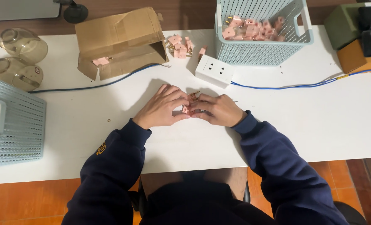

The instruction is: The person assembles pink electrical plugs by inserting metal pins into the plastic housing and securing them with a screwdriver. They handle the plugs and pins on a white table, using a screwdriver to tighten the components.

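Both hands meet at the middle of the white table (pixel 302 125), close in front of the person. The left hand (pixel 160 107) and right hand (pixel 219 109) are curled together around a small pink plug (pixel 188 109), fingertips pinching it from either side so it sits between them, just above or on the tabletop; which of the two, I cannot tell. A second pink piece with brass pins (pixel 193 96) pokes up between the knuckles, probably held by the right hand, though the fingers hide the contact.

Just beyond the hands lies a white socket block (pixel 214 71) with a blue cable (pixel 294 86) running off to the right. Behind it stands a pale blue basket (pixel 256 54) filled with more pink plugs. To its left a loose heap of plugs (pixel 178 46) lies on the table, beside an open cardboard box (pixel 119 41) with one plug inside. At the far left are two glass jars (pixel 18 58) on their sides and another basket (pixel 14 125).
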